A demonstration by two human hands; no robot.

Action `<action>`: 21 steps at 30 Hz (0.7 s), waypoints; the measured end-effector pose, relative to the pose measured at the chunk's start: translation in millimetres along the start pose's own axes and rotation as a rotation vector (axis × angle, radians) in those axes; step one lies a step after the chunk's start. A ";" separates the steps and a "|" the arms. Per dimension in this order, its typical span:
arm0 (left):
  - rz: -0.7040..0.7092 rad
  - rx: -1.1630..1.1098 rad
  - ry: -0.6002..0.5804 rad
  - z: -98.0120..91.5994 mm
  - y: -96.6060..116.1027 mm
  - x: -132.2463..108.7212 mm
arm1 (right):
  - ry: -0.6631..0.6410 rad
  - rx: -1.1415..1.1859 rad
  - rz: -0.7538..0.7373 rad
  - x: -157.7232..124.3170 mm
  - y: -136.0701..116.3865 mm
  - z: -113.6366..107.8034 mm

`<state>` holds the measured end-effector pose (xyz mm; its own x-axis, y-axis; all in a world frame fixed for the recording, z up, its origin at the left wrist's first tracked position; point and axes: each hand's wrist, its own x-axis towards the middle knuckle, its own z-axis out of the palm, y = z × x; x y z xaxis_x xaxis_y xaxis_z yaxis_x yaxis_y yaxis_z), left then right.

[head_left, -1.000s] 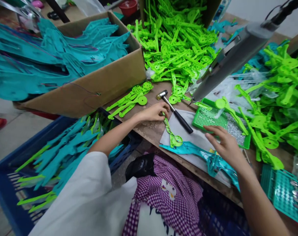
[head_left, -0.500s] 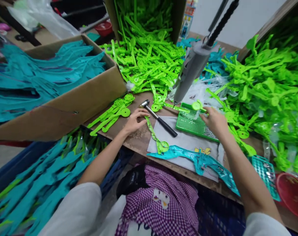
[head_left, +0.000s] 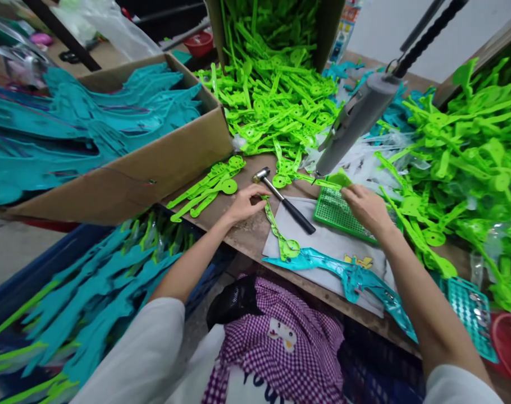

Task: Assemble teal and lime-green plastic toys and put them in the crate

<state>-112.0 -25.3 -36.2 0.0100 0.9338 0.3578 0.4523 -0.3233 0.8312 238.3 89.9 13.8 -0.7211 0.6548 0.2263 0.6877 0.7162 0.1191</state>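
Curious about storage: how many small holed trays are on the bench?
2: green tray by the right hand, teal tray right of that forearm; others may be hidden.

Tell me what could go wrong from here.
The turquoise plastic part lies along the table's front edge, so a nudge might tip it off. The electric screwdriver hangs close to the lime-green piece in the right hand; they could bump. The hammer lies beside the left hand and might get knocked.
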 end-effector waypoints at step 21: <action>0.136 0.130 -0.163 38.4 147.9 -54.1 | 0.711 1.107 0.509 -12.1 -151.0 -127.9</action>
<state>-11.4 -117.7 51.1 0.2175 0.8989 0.3804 0.5475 -0.4350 0.7149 154.0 -57.1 116.7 0.0068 0.8738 0.4863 0.1959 0.4757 -0.8575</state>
